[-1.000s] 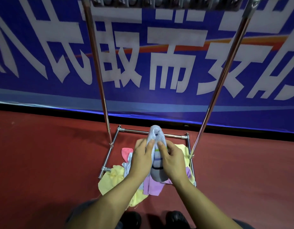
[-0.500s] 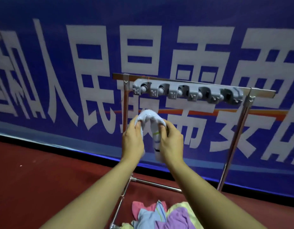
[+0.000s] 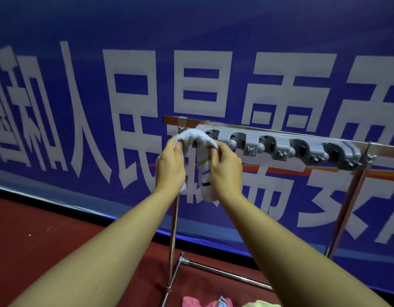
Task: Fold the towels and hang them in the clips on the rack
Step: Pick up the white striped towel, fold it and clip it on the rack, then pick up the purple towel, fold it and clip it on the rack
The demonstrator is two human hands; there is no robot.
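Observation:
A folded pale blue-white towel [image 3: 203, 169] with thin stripes is bent into an arch in front of me. My left hand [image 3: 169, 166] grips its left end and my right hand [image 3: 224, 169] grips its right end. The top of the fold presses against the leftmost clip of the grey clip strip [image 3: 280, 147], which is fixed along the top bar of the metal rack [image 3: 172, 229]. The other clips on the strip hold nothing.
More towels, pink [image 3: 192, 302] and yellow [image 3: 261, 303], lie on the red floor [image 3: 47, 235] inside the rack's base at the bottom edge. A blue banner [image 3: 147, 85] with white characters stands close behind the rack. The rack's right post [image 3: 346, 209] slants down at the right.
Both hands lifted the folded towel from the pile on the floor up to the rack's top bar, and now it touches the leftmost clip. My view rose with them.

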